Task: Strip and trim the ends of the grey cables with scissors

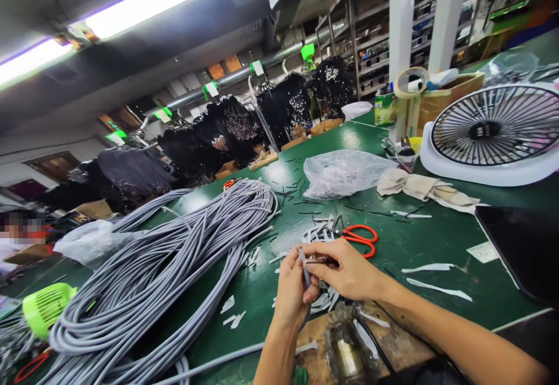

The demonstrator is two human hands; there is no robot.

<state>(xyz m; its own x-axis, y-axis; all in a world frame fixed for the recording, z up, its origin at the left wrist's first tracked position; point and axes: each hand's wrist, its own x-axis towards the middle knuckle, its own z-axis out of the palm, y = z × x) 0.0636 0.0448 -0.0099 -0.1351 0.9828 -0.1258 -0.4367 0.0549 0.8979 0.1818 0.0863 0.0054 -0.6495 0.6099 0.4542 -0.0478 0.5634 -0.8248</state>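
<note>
Left hand (292, 289): closed around the end of a grey cable (304, 265), holding it upright just above the table (419, 245).
Right hand (345, 268): fingers pinched together at the cable's tip, gripping something thin and dark there; what exactly it was could not be told.
Cable end: between both hands, near the front edge of the table, over a scatter of pale offcuts (321, 230).
Cable bundle (166, 268): a large loose heap of grey cable lay to the left, well apart from the hands, with one strand running along the front towards the left wrist.
Scissors (360, 238): orange-handled, lying on the table just beyond the right hand, untouched.
Wooden block (349, 344): below the hands, with a worn metal fitting on it.
Plastic bag (345, 172): clear, holding light pieces, further back on the table.
Fan (493, 134): white, tilted back at the far right, beside a folded cloth (425, 190).
Progress, as judged: the many offcuts suggested a good number of ends were already trimmed; the size of the heap suggested much cable was left.
</note>
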